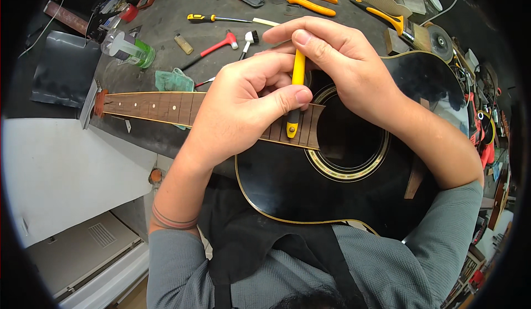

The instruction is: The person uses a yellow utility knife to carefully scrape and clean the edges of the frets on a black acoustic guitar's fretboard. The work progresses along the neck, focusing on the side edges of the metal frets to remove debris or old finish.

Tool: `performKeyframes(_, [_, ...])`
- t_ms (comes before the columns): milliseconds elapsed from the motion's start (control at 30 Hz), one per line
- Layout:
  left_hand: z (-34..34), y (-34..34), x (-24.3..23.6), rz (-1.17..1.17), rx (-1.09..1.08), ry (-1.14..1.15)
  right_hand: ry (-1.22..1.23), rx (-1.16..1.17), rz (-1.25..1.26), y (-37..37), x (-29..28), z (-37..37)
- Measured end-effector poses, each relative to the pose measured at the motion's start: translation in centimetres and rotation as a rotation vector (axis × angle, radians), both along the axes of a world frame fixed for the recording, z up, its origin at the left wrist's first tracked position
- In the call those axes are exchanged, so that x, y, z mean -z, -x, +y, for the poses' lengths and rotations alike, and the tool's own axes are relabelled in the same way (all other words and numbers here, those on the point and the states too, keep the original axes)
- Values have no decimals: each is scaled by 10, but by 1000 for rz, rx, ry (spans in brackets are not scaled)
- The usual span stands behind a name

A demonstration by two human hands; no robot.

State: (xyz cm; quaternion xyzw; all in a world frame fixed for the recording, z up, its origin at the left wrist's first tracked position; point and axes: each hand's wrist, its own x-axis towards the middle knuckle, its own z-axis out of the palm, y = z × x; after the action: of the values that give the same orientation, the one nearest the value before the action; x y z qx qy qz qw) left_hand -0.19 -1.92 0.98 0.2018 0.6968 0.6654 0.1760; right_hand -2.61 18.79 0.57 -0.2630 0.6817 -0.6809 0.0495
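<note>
A black acoustic guitar lies face up in front of me, its brown fretboard reaching left. Across the fretboard's end near the soundhole rests a slim yellow-and-black hand tool, with a round rivet at its near tip; I cannot make out its exact kind. My left hand pinches the tool's middle, thumb on top and fingers curled behind. At its far end my right hand presses with the thumb, the index finger stretched leftward above it. The tool's underside and some fingers are hidden.
Beyond the guitar lie a yellow screwdriver, a red hammer, orange-handled pliers and a yellow-handled brush. A bottle with green liquid and a green cloth sit near the neck.
</note>
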Motion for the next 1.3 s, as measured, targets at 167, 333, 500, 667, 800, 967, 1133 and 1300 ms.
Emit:
performKeyframes(167, [2, -2, -5, -17, -40, -7, -26, 0, 63, 3, 3, -1])
performKeyframes(333, [1, -6, -1, 23, -65, -108, -3, -60, 148, 0, -1, 2])
performKeyframes(500, [-6, 0, 3, 132, -4, 30, 31, -112, 21, -1, -4, 2])
performKeyframes(667, [-1, 3, -4, 44, 7, 66, -18, -25, -3, 2, -2, 2])
performKeyframes(800, [-3, 7, -3, 36, 35, 139, -102, 35, 45, 4, 8, 3])
performKeyframes(967, [-2, 10, -3, -187, 49, -192, -78, 68, 28, 2, 7, 2])
performKeyframes(1133, [-28, 26, 9, -186, 68, -565, -627, -43, 345, -4, 2, 8])
performKeyframes(1300, [-30, 20, 8, -235, -170, -728, -858, -113, 665, -27, 0, 6])
